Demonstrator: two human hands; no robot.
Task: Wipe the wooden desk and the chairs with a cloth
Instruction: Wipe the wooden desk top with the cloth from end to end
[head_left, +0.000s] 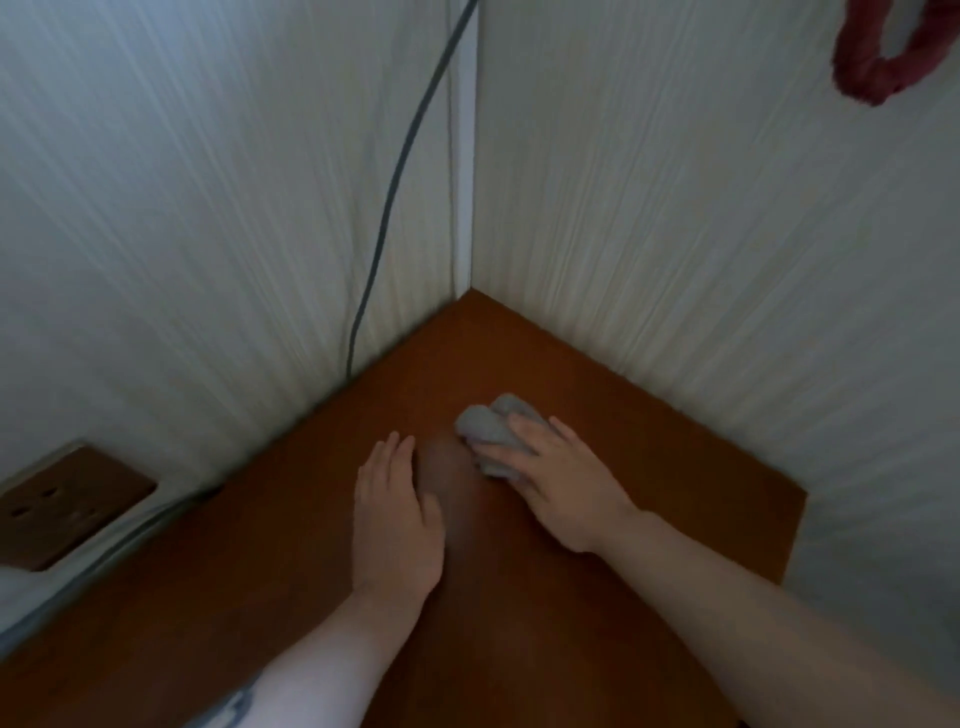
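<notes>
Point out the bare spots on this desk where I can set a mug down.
Free: the desk wood between the right hand and the right wall, up into the corner behind the grey cloth; also the wood left of the left hand, toward the socket plate. Crowded: the middle, where both hands and the cloth lie.

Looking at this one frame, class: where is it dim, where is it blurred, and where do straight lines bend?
Head view: dim overall, with the wooden desk darkest near the bottom edge; a soft shadow lies between the left hand and the right hand on the cloth; the whole frame is soft, and the red object is smeared; wide-angle bending curves the cable.
</notes>
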